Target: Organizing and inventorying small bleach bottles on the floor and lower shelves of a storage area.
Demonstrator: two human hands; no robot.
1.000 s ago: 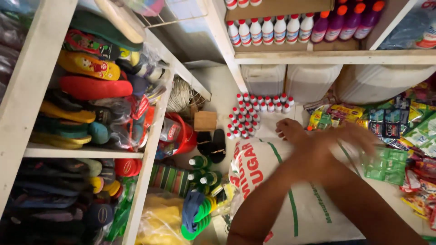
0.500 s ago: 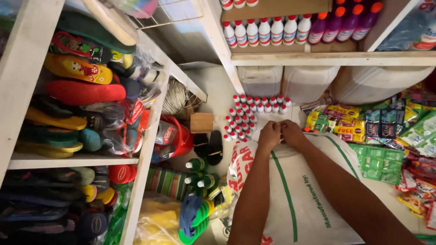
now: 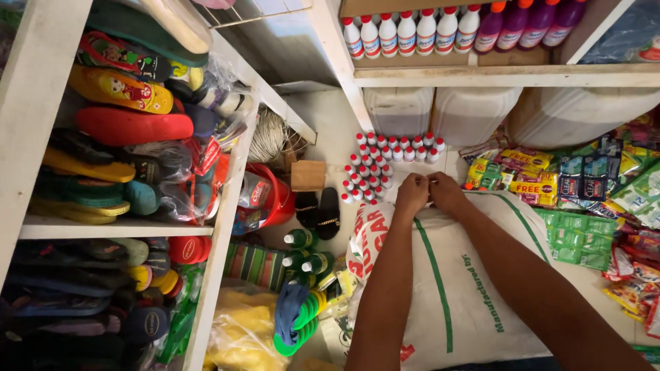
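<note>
A large white woven sack (image 3: 467,288) with a green stripe and red print lies on the floor in front of me. Both hands meet at its far top edge. My left hand (image 3: 412,194) is closed with its fingers pinching the sack's edge. My right hand (image 3: 447,194) grips the same edge right beside it, thumbs almost touching. Both forearms stretch over the sack. Just beyond the hands stands a cluster of several small white bottles with red caps (image 3: 385,161).
Shelves at the left hold stacked flip-flops (image 3: 124,124). A red bucket (image 3: 268,199), black sandals (image 3: 317,213) and green bottles (image 3: 302,251) sit left of the sack. White jerrycans (image 3: 474,113) stand behind, sachet packets (image 3: 577,185) at the right, and bottles (image 3: 426,31) on the upper shelf.
A second ago my right hand lay open and blurred over the sack. Both hands have since come together at the sack's top edge and closed on it.
</note>
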